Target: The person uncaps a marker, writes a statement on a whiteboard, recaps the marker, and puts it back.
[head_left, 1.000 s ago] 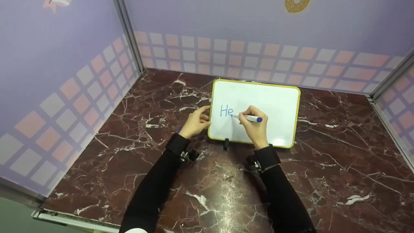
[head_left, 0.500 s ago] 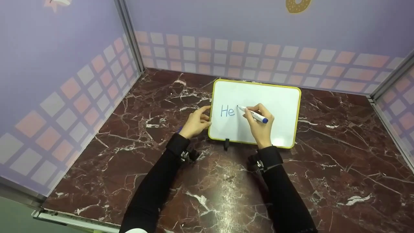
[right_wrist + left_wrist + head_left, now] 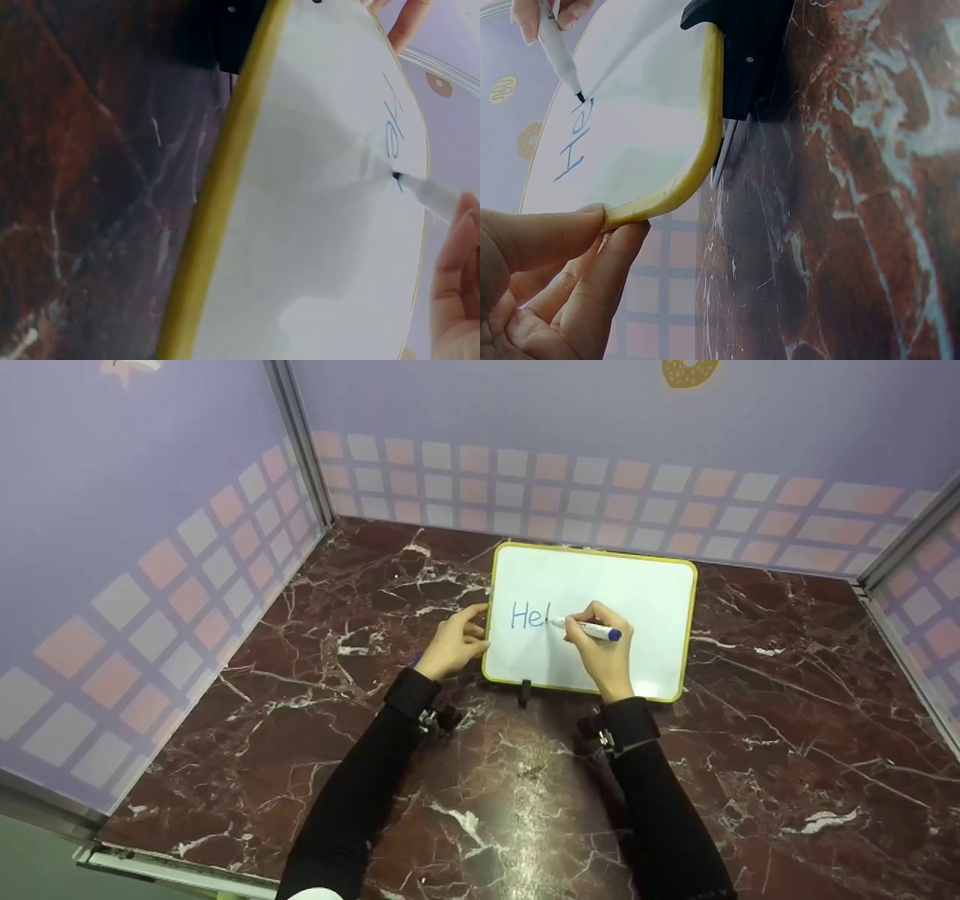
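A whiteboard (image 3: 600,577) with a yellow frame leans back on a black stand (image 3: 525,692). Blue letters (image 3: 527,616) reading "He" and a third upright stroke are on its left half. My right hand (image 3: 606,649) grips a white marker (image 3: 592,629) with a blue end, its dark tip at the foot of that stroke. In the left wrist view, the thumb and fingers of my left hand (image 3: 562,277) pinch the yellow edge (image 3: 664,196) of the board near a lower corner. The right wrist view shows the marker tip (image 3: 397,176) right at the writing.
The board stands on a dark red marbled table (image 3: 420,825). Behind it rises a lilac wall (image 3: 480,405) with pink and white squares, and a similar side wall (image 3: 150,510) stands at the left. Both wrists carry black straps with small cameras (image 3: 442,718).
My right hand has moved from the "e" up and right, then down, leaving a new upright stroke beside it. My left hand has stayed at the board's left edge.
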`<state>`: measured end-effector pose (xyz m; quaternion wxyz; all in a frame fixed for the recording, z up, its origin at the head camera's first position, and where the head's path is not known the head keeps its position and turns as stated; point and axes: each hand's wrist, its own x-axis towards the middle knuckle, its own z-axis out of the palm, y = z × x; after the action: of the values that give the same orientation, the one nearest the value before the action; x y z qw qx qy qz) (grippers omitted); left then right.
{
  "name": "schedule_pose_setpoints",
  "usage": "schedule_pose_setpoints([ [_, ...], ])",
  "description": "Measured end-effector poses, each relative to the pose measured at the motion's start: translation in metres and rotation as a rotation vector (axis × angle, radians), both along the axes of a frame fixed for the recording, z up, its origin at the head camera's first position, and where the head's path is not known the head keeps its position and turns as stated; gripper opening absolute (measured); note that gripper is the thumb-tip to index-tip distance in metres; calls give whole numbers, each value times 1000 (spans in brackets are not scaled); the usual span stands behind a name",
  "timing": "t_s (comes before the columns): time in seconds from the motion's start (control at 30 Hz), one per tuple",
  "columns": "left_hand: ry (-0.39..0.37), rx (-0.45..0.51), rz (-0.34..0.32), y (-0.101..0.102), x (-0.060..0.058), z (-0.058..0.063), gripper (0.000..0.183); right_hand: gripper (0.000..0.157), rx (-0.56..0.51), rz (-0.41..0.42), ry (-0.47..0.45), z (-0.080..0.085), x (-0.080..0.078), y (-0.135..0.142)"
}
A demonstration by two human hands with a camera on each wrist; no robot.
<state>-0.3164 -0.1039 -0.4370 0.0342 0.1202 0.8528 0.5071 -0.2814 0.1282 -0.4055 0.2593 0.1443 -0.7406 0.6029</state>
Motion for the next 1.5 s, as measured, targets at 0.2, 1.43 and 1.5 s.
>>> schedule_pose_setpoints([
  [0.2, -1, 17, 1, -1, -1, -1, 65, 19, 48, 16, -32, 5, 2, 3],
  [1.43, 13, 37, -7, 0, -1, -1, 65, 18, 48, 23, -93, 9, 1, 23],
  [1.5, 7, 33, -10, 0, -1, -1, 65, 17, 50, 18, -81, 9, 1, 25],
])
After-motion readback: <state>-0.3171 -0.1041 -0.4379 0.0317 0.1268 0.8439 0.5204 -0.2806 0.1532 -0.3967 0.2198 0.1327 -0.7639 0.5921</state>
